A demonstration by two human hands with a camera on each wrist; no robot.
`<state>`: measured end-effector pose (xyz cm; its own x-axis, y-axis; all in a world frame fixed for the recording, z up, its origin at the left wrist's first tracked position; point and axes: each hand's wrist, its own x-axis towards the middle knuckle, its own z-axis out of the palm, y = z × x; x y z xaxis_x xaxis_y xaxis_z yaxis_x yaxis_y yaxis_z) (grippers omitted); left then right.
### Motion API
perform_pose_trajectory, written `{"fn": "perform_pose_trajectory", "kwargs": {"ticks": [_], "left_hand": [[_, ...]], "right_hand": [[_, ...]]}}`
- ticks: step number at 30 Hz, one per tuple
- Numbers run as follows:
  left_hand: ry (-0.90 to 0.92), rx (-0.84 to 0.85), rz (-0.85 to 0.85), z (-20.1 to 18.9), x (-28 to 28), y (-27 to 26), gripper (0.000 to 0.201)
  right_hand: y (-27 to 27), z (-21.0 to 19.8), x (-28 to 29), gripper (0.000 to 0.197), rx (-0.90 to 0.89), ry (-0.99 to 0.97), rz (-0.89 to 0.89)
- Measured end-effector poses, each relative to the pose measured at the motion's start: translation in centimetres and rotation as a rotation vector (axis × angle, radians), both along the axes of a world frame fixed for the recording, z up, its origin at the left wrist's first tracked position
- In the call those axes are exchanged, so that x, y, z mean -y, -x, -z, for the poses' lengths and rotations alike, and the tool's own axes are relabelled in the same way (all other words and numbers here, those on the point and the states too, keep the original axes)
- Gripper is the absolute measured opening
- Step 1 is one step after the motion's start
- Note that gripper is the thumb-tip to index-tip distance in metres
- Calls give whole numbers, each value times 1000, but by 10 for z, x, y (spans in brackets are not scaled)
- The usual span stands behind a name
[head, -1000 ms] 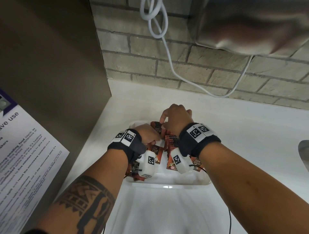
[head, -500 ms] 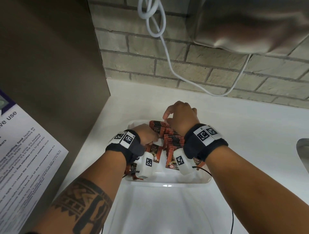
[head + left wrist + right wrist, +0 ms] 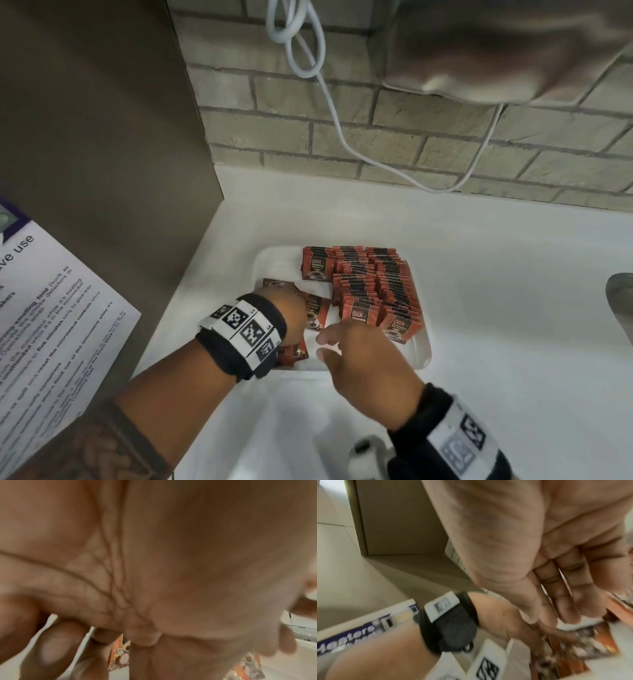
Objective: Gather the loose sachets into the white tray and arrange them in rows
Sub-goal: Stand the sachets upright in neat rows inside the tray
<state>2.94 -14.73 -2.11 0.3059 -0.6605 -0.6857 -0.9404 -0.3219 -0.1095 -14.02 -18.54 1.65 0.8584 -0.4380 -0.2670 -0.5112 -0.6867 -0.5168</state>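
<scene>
Sachets (image 3: 375, 284), small red-and-black foil coffee packets, stand packed in rows along the right side of the shallow white plastic tray (image 3: 423, 353), which sits on the white bench (image 3: 496, 274). On the tray's left side a few more lie flat and out of line (image 3: 317, 310). My left hand (image 3: 291, 310) is down among these loose ones, its fingers curled, though whether they pinch a packet I cannot tell (the wrist view shows mostly palm). My right hand (image 3: 363, 363) hovers over the tray's near edge, fingers straight and spread, holding nothing.

To do this step well, I would lift one flat sachet by its short edge, turn it upright with its printed face matching the others, and slide it against the front of a standing row. The free right hand should brace that row, since upright packets look ready to topple like dominoes. One at a time is safer than a fistful.
</scene>
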Motion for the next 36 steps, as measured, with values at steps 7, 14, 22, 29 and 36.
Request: {"fn": "perform_pose_trajectory", "kwargs": {"ticks": [7,14,22,29,36], "left_hand": [[-51,75,55,-7,-5,7,42],[70,29,-69,-24,-6,-3,34],[89,132,-117,-18,3,-33,50],[105,80,-193,-4,2,-38,49],[132,33,-293,-5,11,-39,24]], "right_hand": [[-18,34,-19,36,-102,42,-63],[-56,57,-21,50,-241,54,-65],[-58,65,-25,55,-123,-41,-32],[-52,70,-22,57,-49,-97,-19],[-51,74,-19,61,4,-120,-19]]}}
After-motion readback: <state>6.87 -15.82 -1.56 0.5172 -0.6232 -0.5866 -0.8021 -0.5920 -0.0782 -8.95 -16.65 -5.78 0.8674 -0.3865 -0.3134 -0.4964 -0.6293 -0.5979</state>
